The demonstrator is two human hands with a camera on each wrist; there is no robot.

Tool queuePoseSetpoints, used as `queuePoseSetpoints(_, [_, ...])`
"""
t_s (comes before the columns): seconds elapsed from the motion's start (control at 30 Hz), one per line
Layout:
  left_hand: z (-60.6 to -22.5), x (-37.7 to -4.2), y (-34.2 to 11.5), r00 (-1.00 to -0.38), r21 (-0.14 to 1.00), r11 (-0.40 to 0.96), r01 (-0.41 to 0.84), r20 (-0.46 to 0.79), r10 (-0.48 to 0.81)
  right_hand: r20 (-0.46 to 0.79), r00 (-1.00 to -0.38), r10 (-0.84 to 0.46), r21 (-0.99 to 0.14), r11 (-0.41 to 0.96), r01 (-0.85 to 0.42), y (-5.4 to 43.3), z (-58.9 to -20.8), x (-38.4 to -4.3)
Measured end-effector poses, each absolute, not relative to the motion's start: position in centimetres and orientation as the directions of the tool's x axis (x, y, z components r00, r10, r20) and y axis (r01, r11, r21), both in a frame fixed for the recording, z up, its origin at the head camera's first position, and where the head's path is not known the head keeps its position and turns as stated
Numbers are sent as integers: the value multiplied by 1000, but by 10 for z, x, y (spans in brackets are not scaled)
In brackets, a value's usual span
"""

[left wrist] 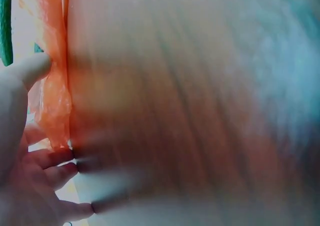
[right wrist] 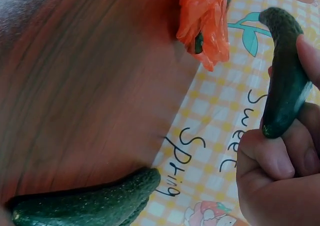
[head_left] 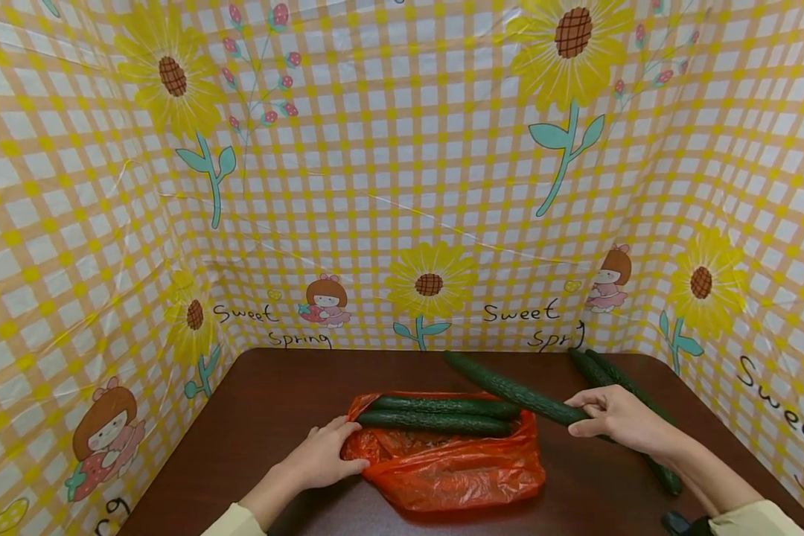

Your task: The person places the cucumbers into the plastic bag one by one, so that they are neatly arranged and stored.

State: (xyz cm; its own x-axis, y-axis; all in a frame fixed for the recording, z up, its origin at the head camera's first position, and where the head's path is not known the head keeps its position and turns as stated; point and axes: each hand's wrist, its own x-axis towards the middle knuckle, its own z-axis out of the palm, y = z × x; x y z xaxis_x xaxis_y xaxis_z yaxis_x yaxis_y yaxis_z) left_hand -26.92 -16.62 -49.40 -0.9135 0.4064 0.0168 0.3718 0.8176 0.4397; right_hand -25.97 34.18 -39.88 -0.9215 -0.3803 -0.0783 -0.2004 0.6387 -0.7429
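My right hand (head_left: 618,421) grips a long dark green cucumber (head_left: 509,390) near one end; its other end points up and left over the back of the bag. In the right wrist view the thumb and curled fingers wrap the cucumber (right wrist: 286,85). A thin red plastic bag (head_left: 458,476) lies with its mouth spread. Inside it two cucumbers (head_left: 435,423) rest side by side. At the bag's left end my left hand (head_left: 324,450) holds the rim between thumb and fingers. The left wrist view shows the thumb and fingers on the bag (left wrist: 56,95).
More cucumbers (head_left: 633,387) lie at the right of the dark brown table (head_left: 268,394), partly hidden behind my right forearm. Checked, flower-printed cloth (head_left: 375,186) stands around the back and both sides. A small dark object (head_left: 675,522) shows by the right sleeve.
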Motion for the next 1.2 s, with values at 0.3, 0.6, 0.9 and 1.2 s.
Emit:
queuePoseSetpoints(0.3, [-499,-265,-174,-904,451,798,400,48,426,-54,-867,-496,-770,574,-280,319,-404,-266])
queuePoseSetpoints(0.6, [-501,-261,-174,-923,473,806,356,43,382,-54,-821,-568,-791,527,-313,306,-406,-274])
queuePoseSetpoints(0.9, [-498,-263,-163,-938,440,834,333,67,340,-20,-754,-657,-796,467,-386,298,-404,-283])
queuePoseSetpoints(1.2, [-490,-261,-158,-940,397,857,329,47,339,-23,-712,-702,-771,466,-435,285,-405,-288])
